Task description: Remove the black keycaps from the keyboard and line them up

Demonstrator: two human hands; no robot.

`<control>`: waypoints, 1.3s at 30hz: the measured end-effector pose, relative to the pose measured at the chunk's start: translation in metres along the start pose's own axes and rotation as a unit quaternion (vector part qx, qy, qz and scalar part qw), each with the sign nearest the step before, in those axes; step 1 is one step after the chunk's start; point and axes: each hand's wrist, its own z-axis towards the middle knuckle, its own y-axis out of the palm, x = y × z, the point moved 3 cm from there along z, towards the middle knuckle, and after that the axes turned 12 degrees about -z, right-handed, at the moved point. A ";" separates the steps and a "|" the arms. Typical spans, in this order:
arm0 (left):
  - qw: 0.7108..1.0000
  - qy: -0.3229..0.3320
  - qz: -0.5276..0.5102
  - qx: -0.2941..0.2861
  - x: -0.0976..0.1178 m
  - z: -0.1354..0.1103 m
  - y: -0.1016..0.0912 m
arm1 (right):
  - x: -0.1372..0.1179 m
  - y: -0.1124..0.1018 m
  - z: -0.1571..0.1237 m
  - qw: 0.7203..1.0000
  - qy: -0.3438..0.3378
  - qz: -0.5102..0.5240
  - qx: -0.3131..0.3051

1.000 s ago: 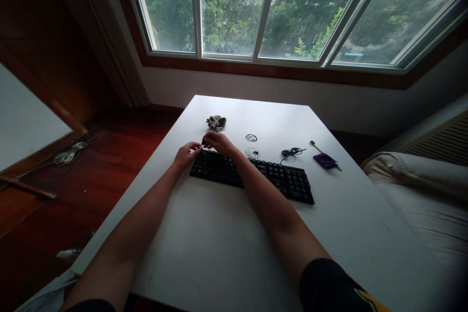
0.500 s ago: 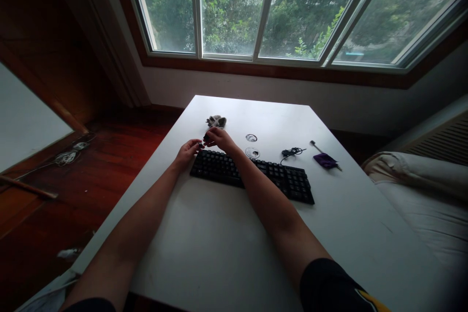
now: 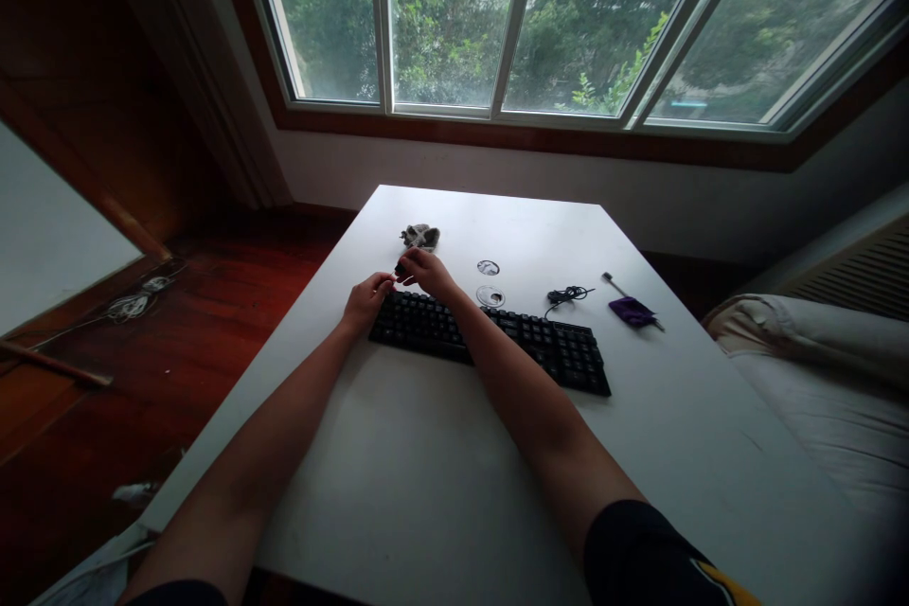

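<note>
A black keyboard lies slanted across the middle of the white table. My left hand hovers at the keyboard's far left corner with fingers curled in a pinch. My right hand is just beyond that corner, fingers pinched on a small dark piece that looks like a keycap. The two hands' fingertips nearly meet. What the left fingers hold is too small to make out.
A crumpled grey cloth lies behind the hands. Two small round clear lids, a coiled black cable and a purple item with a thin tool sit past the keyboard. A bed is at the right, wood floor at the left.
My right hand has lifted slightly from the keyboard's corner, bringing up a small dark piece. My left hand has moved a little closer to it.
</note>
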 end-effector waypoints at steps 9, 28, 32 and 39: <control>0.994 -0.012 -0.112 0.001 0.001 0.001 0.007 | -0.005 0.005 -0.002 0.996 0.052 0.051 0.045; 0.944 -0.048 -0.327 -0.007 -0.005 0.002 0.005 | -0.019 0.002 -0.007 0.994 0.029 0.034 0.100; 0.935 -0.042 -0.353 0.012 -0.003 0.002 0.005 | -0.020 0.005 -0.006 0.989 0.061 0.044 0.129; 0.970 0.019 -0.241 0.009 0.005 0.001 0.004 | -0.016 0.005 -0.008 0.983 0.100 0.028 0.151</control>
